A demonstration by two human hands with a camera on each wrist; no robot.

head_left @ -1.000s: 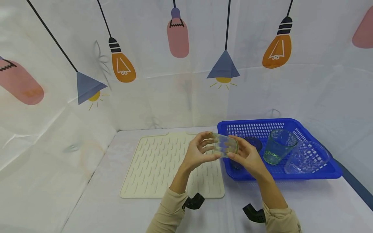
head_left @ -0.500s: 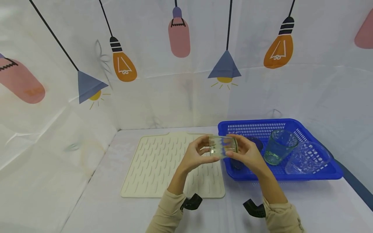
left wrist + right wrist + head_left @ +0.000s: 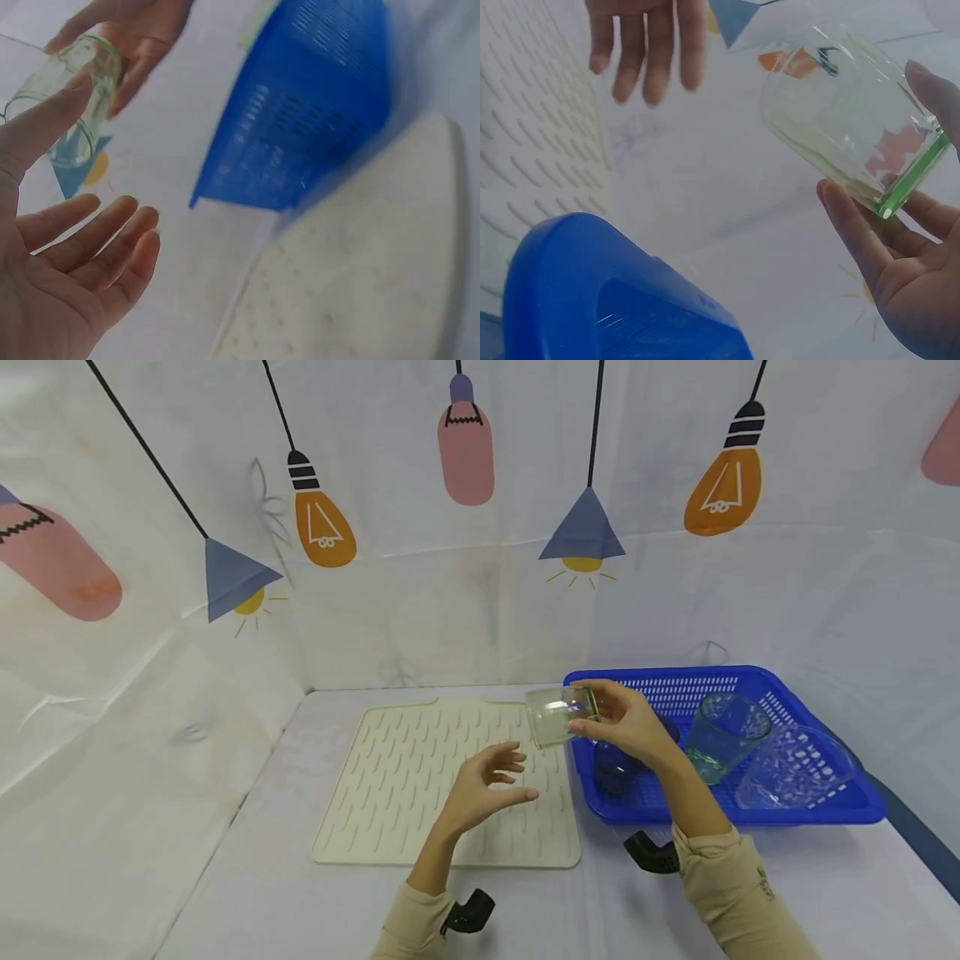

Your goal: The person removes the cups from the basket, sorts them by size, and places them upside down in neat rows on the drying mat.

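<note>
My right hand [image 3: 626, 722] grips a clear, green-tinted drinking glass [image 3: 555, 714] by its thick base. The glass lies tilted on its side in the air, its mouth facing left, above the seam between mat and basket. In the right wrist view, thumb and fingers pinch the green base of the glass [image 3: 840, 120]. Apart from it, lower and to the left, my left hand [image 3: 480, 785] hovers over the cream drying mat [image 3: 405, 793]. Its fingers are loosely bent and hold nothing, as the left wrist view of that hand [image 3: 67, 277] also shows.
A blue perforated basket [image 3: 630, 817] stands at the right. Inside are a dark blue glass [image 3: 615, 768], a blue-green tumbler [image 3: 723, 735] and a clear patterned glass [image 3: 795, 768]. White sheeting with printed lamps hangs behind the white table [image 3: 247, 860].
Both hands held the glass earlier. My left hand has let go and dropped down and left. My right hand has raised the glass slightly and shifted it a little left.
</note>
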